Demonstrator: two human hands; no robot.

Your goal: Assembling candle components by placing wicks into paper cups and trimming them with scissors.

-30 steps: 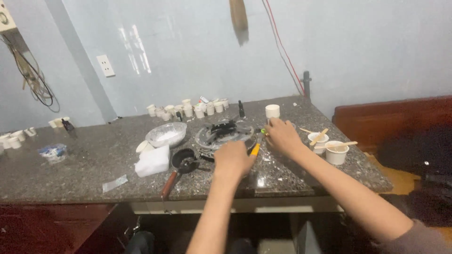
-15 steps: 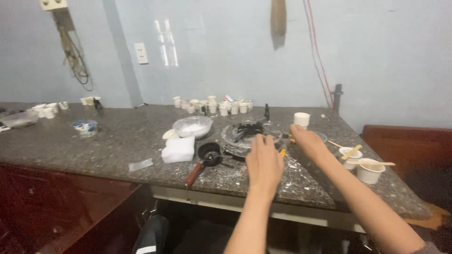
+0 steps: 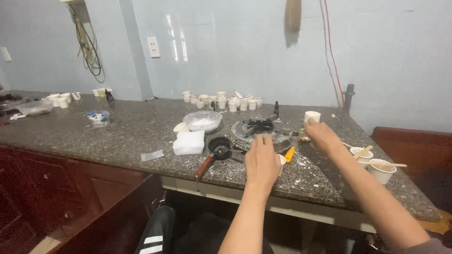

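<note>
The left hand (image 3: 262, 162) is held over a small white cup (image 3: 281, 160), fingers loosely extended; any grip is hidden. The right hand (image 3: 321, 136), fingers curled, is reached toward stacked cups (image 3: 312, 116).

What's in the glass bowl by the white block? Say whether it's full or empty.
Partly filled. The glass bowl holds a low layer of white powder across its bottom, well below the rim. It stands upright just behind the white block.
</note>
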